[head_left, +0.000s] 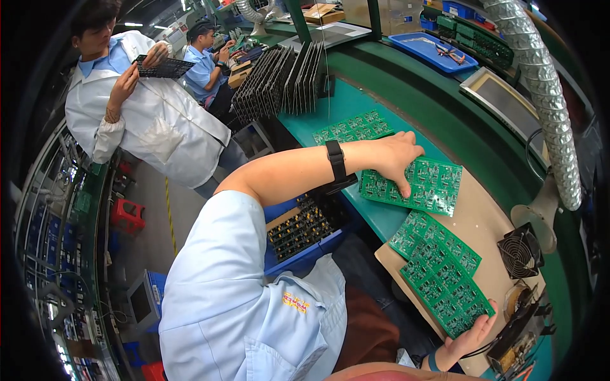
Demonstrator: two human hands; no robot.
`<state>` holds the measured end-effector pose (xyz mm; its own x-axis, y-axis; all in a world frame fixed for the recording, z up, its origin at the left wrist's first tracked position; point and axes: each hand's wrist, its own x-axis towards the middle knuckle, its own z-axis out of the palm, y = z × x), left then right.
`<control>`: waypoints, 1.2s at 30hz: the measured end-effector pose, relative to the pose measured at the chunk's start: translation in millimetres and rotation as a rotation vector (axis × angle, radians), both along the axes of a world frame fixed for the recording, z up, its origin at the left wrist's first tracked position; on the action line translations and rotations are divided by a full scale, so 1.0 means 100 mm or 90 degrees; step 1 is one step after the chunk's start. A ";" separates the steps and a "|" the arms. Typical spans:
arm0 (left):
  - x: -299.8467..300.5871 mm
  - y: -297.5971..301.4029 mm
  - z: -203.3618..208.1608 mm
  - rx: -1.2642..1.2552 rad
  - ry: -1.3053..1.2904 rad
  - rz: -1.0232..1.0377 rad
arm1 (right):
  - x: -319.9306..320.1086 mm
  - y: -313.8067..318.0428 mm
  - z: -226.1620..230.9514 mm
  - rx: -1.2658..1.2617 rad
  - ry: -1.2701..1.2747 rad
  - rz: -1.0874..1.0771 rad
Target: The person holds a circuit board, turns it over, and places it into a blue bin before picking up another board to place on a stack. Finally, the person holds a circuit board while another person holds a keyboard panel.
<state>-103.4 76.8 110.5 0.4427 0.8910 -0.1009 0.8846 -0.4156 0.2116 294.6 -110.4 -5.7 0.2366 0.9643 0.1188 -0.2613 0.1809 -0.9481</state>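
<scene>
My left hand [397, 159] reaches across and grips a green circuit board panel [435, 187] by its left end, thumb on top and fingers over the far edge. Another green panel [352, 127] lies on the teal bench mat beyond that wrist. Closer to me, my right hand [467, 341] holds the near end of a third panel [445, 289], fingers curled at its corner. This one overlaps a further green panel [416, 232] resting on the brown board [480, 225]. Small components cover the panels' faces.
A black rack of upright plates [279, 79] stands at the bench's far left end. Below the bench sits a blue bin [298, 232] of small parts. A silver duct [540, 95], a fan [520, 251] and a blue tray [432, 52] line the right side. Two people are at left.
</scene>
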 end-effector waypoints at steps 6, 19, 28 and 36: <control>-0.02 -0.01 0.02 -0.009 -0.017 -0.005 | 0.02 0.00 -0.06 0.007 -0.004 -0.010; -0.01 -0.18 0.06 0.100 -0.069 -0.025 | 0.01 0.01 -0.05 0.030 0.013 0.013; 0.07 -0.30 0.16 0.011 -0.080 0.014 | -0.05 0.01 0.00 0.009 0.000 -0.035; 0.06 -0.33 0.11 0.023 -0.122 -0.022 | -0.01 0.00 -0.06 0.027 0.000 -0.010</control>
